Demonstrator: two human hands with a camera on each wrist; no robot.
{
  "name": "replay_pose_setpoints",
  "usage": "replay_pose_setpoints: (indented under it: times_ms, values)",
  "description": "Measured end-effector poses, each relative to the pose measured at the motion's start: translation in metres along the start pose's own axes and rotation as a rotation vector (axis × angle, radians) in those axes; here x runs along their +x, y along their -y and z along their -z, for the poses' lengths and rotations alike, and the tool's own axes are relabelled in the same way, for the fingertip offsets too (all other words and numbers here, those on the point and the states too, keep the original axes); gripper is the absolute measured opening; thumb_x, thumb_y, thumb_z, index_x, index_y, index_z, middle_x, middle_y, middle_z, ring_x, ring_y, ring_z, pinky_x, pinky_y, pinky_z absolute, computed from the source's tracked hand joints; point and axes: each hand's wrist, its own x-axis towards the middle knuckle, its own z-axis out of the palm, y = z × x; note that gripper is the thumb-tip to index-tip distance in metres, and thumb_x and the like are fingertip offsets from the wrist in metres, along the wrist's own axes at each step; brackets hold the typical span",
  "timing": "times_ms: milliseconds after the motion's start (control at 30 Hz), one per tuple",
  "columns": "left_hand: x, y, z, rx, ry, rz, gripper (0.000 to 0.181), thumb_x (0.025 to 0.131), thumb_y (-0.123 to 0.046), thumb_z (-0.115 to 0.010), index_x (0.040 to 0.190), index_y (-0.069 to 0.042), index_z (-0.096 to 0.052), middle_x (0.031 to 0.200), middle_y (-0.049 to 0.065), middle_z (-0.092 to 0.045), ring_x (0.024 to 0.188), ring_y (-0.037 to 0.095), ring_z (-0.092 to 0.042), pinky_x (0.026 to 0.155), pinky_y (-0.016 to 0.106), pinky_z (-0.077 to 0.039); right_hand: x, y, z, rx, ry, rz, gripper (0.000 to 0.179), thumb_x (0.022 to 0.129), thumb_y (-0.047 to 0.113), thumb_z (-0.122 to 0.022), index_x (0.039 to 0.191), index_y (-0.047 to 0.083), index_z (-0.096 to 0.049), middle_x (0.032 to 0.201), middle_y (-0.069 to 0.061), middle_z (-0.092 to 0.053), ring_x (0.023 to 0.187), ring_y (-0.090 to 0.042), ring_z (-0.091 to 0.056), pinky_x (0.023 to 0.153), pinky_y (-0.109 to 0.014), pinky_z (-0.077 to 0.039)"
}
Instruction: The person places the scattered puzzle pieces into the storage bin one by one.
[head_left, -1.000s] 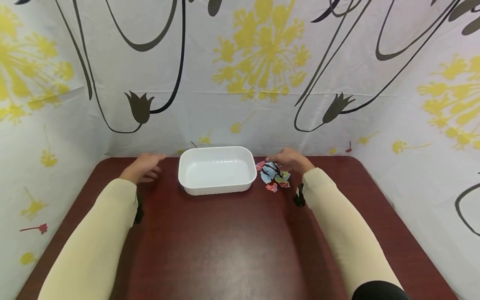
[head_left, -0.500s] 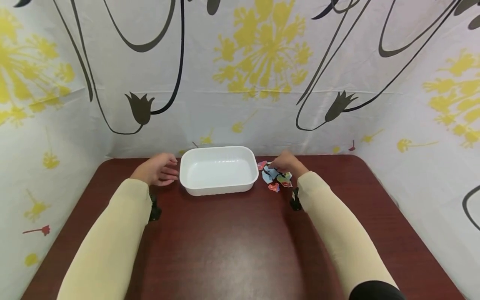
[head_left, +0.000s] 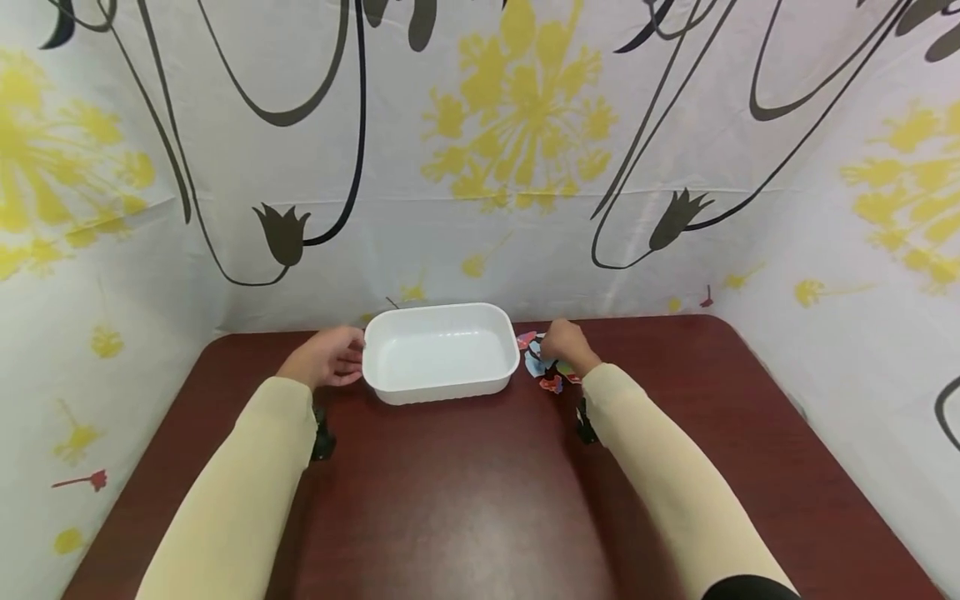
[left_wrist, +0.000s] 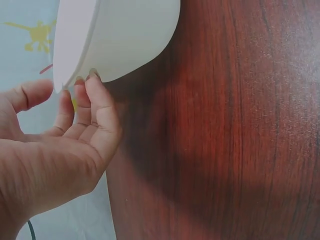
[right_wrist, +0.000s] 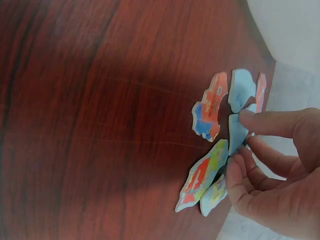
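Observation:
A white rectangular plastic tray (head_left: 441, 392) stands near the far edge of the table. My left hand (head_left: 327, 358) is at its left end, with thumb and fingertips curled about the rim in the left wrist view. To the right of the tray lies a cluster of flat, irregular printed puzzle pieces. My right hand (head_left: 567, 345) reaches down over them and pinches a light blue puzzle piece (right_wrist: 236, 134) between thumb and fingers. Around it lie an orange and blue piece (right_wrist: 209, 107), a green and red piece (right_wrist: 202, 175) and another light blue piece (right_wrist: 242, 90).
The dark red-brown wooden table (head_left: 450, 500) extends toward me. A white cloth (head_left: 480, 242) with yellow and grey flower prints hangs behind it and along both sides, right by the table's far edge.
My left hand has moved right, from apart from the tray to its rim. My right hand has shifted slightly left and come down onto the puzzle pieces, its fingers closing on one.

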Motion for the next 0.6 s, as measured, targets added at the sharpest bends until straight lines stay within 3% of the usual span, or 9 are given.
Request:
replay_pose_setpoints:
  times_ms: [133,233,600]
  values:
    - [0.004,0.002,-0.002,-0.001,-0.036,-0.007,0.043,0.094,-0.018,-0.049,0.133,-0.002,-0.042,0.106,0.012,-0.055,0.082,0.019,-0.060,0.092,0.038,-0.053,-0.004,0.000,0.000,-0.008,-0.023,-0.010,0.010,0.085,0.008,-0.064,0.078,0.001,-0.063,0.081,-0.012,-0.058,0.067,-0.022,-0.050,0.053,-0.030,-0.043]
    - [0.008,0.004,-0.004,-0.010,-0.060,-0.002,0.042,0.094,-0.017,-0.051,0.133,-0.002,-0.043,0.104,0.011,-0.055,0.080,0.018,-0.059,0.090,0.037,-0.053,-0.005,-0.001,-0.001,0.000,-0.010,-0.025,0.012,0.085,0.010,-0.065,0.089,-0.002,-0.065,0.091,-0.015,-0.060,0.073,-0.025,-0.053,0.056,-0.031,-0.045]
    - [0.014,0.004,-0.004,-0.031,-0.100,-0.039,0.033,0.094,-0.013,-0.055,0.123,0.000,-0.049,0.092,0.007,-0.055,0.074,0.014,-0.056,0.068,0.024,-0.053,-0.003,0.000,0.004,0.011,-0.025,-0.006,0.017,0.088,0.013,-0.065,0.091,-0.003,-0.066,0.090,-0.014,-0.060,0.074,-0.025,-0.055,0.057,-0.032,-0.048]
